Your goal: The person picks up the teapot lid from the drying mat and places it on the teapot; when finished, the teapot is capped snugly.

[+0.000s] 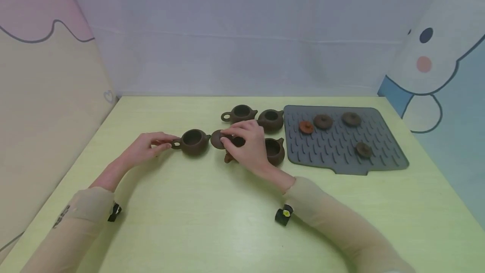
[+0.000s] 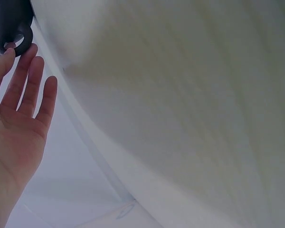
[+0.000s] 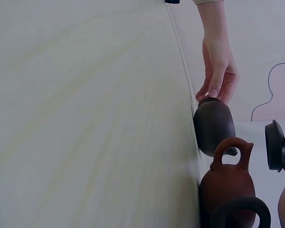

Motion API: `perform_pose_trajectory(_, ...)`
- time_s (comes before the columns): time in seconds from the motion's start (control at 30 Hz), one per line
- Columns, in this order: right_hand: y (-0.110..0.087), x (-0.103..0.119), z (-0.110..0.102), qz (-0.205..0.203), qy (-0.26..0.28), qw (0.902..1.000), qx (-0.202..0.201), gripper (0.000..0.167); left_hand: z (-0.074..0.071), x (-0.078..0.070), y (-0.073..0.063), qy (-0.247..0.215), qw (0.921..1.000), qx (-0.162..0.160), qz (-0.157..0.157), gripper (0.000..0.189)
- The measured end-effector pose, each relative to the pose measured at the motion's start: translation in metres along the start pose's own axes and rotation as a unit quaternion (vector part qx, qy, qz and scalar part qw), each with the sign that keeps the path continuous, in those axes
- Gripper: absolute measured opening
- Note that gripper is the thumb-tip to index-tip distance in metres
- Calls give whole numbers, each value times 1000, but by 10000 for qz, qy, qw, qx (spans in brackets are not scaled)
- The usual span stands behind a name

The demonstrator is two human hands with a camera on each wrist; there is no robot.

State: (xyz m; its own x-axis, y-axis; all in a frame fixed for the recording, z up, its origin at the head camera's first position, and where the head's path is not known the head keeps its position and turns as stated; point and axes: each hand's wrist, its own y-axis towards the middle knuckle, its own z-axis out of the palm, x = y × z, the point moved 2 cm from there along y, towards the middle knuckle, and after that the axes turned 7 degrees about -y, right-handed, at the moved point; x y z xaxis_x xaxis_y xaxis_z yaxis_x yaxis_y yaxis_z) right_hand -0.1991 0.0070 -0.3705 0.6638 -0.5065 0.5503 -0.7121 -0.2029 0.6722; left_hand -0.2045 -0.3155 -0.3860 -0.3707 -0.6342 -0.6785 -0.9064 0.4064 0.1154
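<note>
Pot (image 1: 194, 149) upright on the table (image 1: 182, 222), uncovered, spout toward three o'clock, handle toward nine o'clock, other pots all to its right. Left hand (image 1: 145, 147) at nine o'clock from it, thumb and forefinger pinching the handle, other visible fingers extended. Lid (image 1: 217, 140) at three o'clock from the pot, near the spout, raised off the table. Knob pinched between thumb and fingers of the right hand (image 1: 248, 145), pot's mouth clear of the lid. Red pot (image 3: 228, 190) mostly beneath the right hand in the head view, its mouth also open. Far pot (image 1: 241, 118) at twelve o'clock from the right hand, side pot (image 1: 271, 126) between one and two, near pot (image 1: 275, 153) at three, all without lids. Grey mat (image 1: 308, 148) farther off at three o'clock. On it, red lid (image 1: 306, 127) toward ten o'clock, with brown lid (image 1: 323, 121) just beside. Two more brown lids, one past twelve o'clock, another at four. Black wrist units (image 1: 283, 215) below both pale sleeves (image 1: 333, 214)
</note>
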Motion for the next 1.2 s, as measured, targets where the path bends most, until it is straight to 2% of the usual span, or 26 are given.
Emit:
perform_pose_trajectory(0.13, 4, 6, 11, 85, -157, 9998, -51, 14, 0, 0, 0, 18, 10000, -53, 57, 29)
perform_pose_trajectory(0.3, 8, 12, 22, 151, -326, 9992, -180, 14, 2, -1, 0, -16, 10000, 30, 0, 30)
perform_pose_trajectory(0.63, 19, 23, 46, 357, -440, 9984, 41, 17, 0, -1, -1, 21, 9999, -11, 101, 29)
perform_pose_trajectory(0.83, 26, 27, 53, 381, -597, 9975, 30, 18, 0, -2, 0, 81, 10000, 33, 28, 30)
perform_pose_trajectory(1.2, 34, 30, 66, 510, -1009, 9909, 730, 21, 0, 1, 0, 62, 10000, 37, -17, 30)
